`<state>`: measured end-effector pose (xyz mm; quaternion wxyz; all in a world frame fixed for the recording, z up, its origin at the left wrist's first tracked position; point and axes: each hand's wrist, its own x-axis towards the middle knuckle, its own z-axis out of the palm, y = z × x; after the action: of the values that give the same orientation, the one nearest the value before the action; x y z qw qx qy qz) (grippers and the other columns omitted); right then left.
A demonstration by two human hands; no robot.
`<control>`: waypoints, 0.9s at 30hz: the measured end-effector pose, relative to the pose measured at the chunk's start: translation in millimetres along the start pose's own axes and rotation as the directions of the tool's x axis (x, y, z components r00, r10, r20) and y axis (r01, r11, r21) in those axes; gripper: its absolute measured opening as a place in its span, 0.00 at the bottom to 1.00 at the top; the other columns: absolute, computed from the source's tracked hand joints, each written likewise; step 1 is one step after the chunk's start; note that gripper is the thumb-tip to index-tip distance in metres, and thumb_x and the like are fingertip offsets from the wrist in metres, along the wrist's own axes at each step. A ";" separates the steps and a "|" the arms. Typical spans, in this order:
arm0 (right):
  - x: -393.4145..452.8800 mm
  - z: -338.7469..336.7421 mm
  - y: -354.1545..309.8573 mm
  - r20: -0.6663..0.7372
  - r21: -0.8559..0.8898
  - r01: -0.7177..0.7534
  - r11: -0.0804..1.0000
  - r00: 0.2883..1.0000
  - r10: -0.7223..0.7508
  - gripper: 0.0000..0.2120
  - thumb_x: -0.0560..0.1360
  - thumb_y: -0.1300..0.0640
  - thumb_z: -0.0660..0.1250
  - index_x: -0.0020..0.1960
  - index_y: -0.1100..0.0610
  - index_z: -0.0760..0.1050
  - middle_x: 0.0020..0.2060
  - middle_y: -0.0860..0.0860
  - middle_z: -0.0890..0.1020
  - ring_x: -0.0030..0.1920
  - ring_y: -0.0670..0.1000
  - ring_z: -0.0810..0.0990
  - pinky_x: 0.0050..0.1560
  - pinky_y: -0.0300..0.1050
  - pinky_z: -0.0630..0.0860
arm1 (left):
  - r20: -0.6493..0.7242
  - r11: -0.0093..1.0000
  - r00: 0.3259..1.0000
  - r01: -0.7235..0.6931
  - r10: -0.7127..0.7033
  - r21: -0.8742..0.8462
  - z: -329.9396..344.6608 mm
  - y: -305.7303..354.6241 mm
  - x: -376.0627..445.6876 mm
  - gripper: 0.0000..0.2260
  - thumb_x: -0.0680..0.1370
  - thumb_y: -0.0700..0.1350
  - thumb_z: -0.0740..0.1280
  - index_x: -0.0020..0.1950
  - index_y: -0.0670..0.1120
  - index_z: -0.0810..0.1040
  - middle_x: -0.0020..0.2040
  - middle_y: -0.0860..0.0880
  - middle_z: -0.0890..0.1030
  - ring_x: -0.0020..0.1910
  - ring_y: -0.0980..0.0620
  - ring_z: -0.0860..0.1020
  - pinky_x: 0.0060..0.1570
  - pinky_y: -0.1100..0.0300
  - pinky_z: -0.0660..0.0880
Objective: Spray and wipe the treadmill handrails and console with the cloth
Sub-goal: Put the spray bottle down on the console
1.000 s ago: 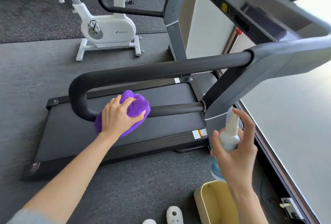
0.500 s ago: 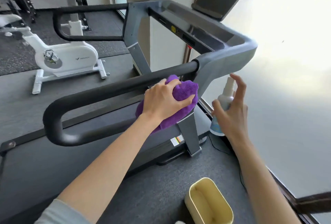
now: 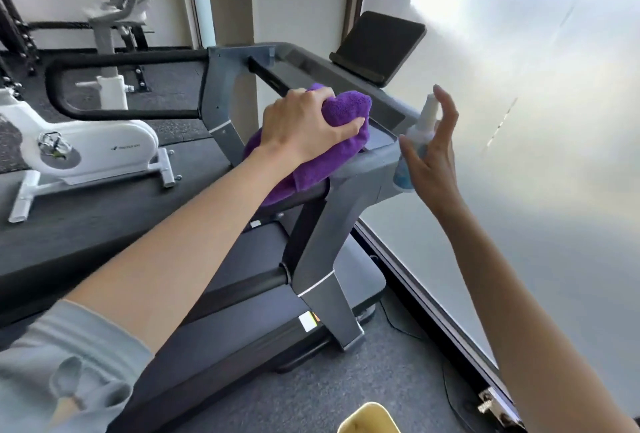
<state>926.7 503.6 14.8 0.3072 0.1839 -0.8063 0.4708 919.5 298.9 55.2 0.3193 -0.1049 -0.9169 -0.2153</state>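
My left hand grips a bunched purple cloth and presses it onto the near corner of the grey treadmill console, where the black handrail joins it. My right hand holds a small clear spray bottle upright just right of that corner, thumb around the body and fingers raised beside the white nozzle. The far handrail loops out to the left. A dark tablet screen stands at the console's far end.
The treadmill belt lies below my left arm. A white exercise bike stands to the left on grey floor. A frosted glass wall runs along the right. A yellow bin sits at the bottom edge.
My left hand slid the cloth along the near handrail from its left bend up onto the console corner. My right hand followed with the bottle, and the view lifted toward the console.
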 end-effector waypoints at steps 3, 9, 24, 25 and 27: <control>48.0 9.3 14.2 -0.064 -0.007 0.030 1.000 0.997 -0.030 0.37 0.74 0.71 0.67 0.76 0.62 0.51 0.73 0.43 0.55 0.69 0.42 0.68 0.72 0.42 0.66 | 0.044 1.000 0.999 0.024 -0.023 -0.019 12.0 -9.8 29.0 0.24 0.70 0.70 0.64 0.51 0.51 0.79 0.45 0.48 0.82 0.48 0.44 0.80 0.42 0.58 0.65; 108.1 47.5 57.2 -0.101 -0.134 -0.175 0.975 0.982 0.162 0.45 0.69 0.66 0.77 0.77 0.62 0.53 0.74 0.54 0.64 0.47 0.55 0.75 0.52 0.42 0.74 | 0.205 0.995 0.977 0.069 -0.052 -0.075 41.1 -42.4 73.8 0.23 0.68 0.71 0.67 0.49 0.53 0.77 0.46 0.52 0.81 0.49 0.46 0.80 0.43 0.57 0.70; 120.4 80.6 71.9 -0.157 -0.183 -0.331 0.926 0.939 0.305 0.49 0.68 0.63 0.79 0.78 0.59 0.52 0.72 0.54 0.67 0.64 0.56 0.72 0.64 0.45 0.68 | 0.319 0.981 0.946 0.107 -0.050 -0.164 55.6 -69.9 107.5 0.22 0.68 0.70 0.67 0.50 0.55 0.76 0.44 0.55 0.79 0.48 0.49 0.79 0.46 0.56 0.74; 115.3 79.8 62.0 -0.221 -0.173 -0.307 0.936 0.938 0.267 0.47 0.69 0.61 0.78 0.78 0.59 0.52 0.74 0.54 0.65 0.67 0.56 0.70 0.67 0.43 0.65 | 0.320 0.979 0.946 0.105 -0.045 -0.175 53.5 -71.5 107.6 0.22 0.68 0.70 0.68 0.51 0.54 0.77 0.45 0.55 0.79 0.49 0.49 0.79 0.48 0.55 0.75; 99.3 77.9 36.7 -0.332 -0.086 -0.207 0.975 0.928 0.168 0.40 0.72 0.55 0.75 0.76 0.57 0.57 0.68 0.54 0.71 0.65 0.54 0.73 0.66 0.40 0.65 | 0.306 0.971 0.952 0.098 -0.027 -0.220 46.9 -72.6 108.0 0.21 0.68 0.68 0.69 0.52 0.55 0.77 0.46 0.55 0.80 0.49 0.50 0.79 0.49 0.55 0.75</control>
<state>806.3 452.9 28.9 0.3991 0.0079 -0.7856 0.4728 786.6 262.2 66.5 0.1545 -0.1436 -0.9261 -0.3128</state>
